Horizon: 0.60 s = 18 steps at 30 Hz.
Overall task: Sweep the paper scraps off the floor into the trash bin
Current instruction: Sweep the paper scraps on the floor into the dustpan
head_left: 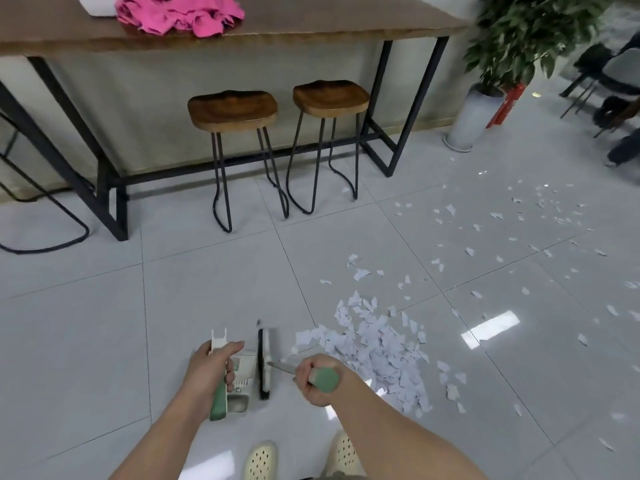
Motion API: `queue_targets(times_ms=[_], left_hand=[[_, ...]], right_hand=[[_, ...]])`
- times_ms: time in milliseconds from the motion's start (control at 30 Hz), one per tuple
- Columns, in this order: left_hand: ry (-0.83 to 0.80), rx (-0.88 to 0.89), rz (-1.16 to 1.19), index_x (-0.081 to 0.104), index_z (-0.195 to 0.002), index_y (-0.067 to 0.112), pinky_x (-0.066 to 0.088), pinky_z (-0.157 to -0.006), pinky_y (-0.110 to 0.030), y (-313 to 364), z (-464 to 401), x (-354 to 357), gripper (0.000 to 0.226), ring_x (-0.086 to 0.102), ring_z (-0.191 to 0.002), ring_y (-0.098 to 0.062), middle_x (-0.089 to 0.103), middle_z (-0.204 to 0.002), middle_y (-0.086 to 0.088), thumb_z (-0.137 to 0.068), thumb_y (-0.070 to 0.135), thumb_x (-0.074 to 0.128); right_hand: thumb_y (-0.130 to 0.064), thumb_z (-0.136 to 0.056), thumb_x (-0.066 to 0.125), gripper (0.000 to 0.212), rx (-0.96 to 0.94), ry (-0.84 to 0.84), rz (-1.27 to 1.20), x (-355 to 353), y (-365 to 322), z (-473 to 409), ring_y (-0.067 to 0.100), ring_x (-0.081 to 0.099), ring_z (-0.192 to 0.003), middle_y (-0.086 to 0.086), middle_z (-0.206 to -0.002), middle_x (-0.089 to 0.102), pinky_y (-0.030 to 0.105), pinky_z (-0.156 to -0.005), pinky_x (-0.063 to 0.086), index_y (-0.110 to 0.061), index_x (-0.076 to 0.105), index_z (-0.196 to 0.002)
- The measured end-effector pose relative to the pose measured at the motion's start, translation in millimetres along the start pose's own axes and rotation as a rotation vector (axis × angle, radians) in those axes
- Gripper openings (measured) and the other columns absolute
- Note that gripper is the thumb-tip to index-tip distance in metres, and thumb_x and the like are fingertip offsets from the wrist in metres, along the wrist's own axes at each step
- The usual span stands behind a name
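Head view, floor level.

— Hands?

— Left hand [211,372] grasps the upright handle of a dustpan [239,379], fingers curled round the green-and-white grip. Right hand [317,379] grasps the green-capped handle of a broom [265,363], whose head stands edge-on on the tile just right of the pan.

— Scraps?

— Main heap of paper scraps [377,351] lies on the grey tile floor [86,341] just right of the broom head. Loose bits trail away up and to the right, thinning toward a potted plant [485,98].

— Bin?

— Not seen in frame.

— Surroundings?

— Two wooden stools [280,105] stand under a long table [311,26]; a pink cloth [180,12] sits bunched on top. Pale slippers [259,460] show at the bottom edge.
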<state>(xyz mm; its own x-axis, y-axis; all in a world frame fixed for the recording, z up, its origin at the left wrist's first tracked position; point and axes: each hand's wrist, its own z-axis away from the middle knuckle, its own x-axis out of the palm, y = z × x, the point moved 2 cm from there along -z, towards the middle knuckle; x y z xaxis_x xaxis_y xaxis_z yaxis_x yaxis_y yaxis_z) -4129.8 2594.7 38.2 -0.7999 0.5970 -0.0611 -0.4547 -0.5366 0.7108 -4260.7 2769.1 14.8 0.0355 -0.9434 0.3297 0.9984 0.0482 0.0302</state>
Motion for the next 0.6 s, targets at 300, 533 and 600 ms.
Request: queue_targets(times_ms=[300, 533, 600], left_hand=[[0.115, 0.014, 0.023, 0.049, -0.088, 0.008, 0.032, -0.041, -0.025, -36, 10, 77, 0.016, 0.033, -0.043, -0.018, 0.038, -0.061, -0.008, -0.094, -0.001, 0.061], [0.111, -0.002, 0.068, 0.045, -0.082, 0.014, 0.029, -0.039, -0.025, -37, 18, 129, 0.023, 0.028, -0.044, -0.015, 0.033, -0.060, -0.004, -0.095, -0.005, 0.051], [0.092, -0.006, 0.085, 0.046, -0.084, 0.013, 0.030, -0.038, -0.026, -32, 19, 140, 0.021, 0.029, -0.044, -0.015, 0.033, -0.061, -0.003, -0.096, -0.003, 0.052]], right_hand=[[0.002, -0.085, 0.047, 0.019, -0.208, 0.283, 0.132, -139, -105, 20, 0.019, 0.045, -0.029, 0.005, -0.048, 0.047, 0.021, -0.035, 0.044, -0.010, 0.050, -0.070], [0.008, -0.082, 0.041, 0.022, -0.366, 0.311, 0.213, -145, -124, 27, 0.022, 0.043, -0.050, 0.006, -0.060, 0.042, 0.024, -0.049, 0.041, -0.010, 0.039, -0.070], [0.009, -0.082, 0.039, 0.021, -0.410, 0.271, 0.135, -133, -125, 27, 0.021, 0.042, -0.053, 0.006, -0.067, 0.040, 0.022, -0.046, 0.042, -0.011, 0.039, -0.074]])
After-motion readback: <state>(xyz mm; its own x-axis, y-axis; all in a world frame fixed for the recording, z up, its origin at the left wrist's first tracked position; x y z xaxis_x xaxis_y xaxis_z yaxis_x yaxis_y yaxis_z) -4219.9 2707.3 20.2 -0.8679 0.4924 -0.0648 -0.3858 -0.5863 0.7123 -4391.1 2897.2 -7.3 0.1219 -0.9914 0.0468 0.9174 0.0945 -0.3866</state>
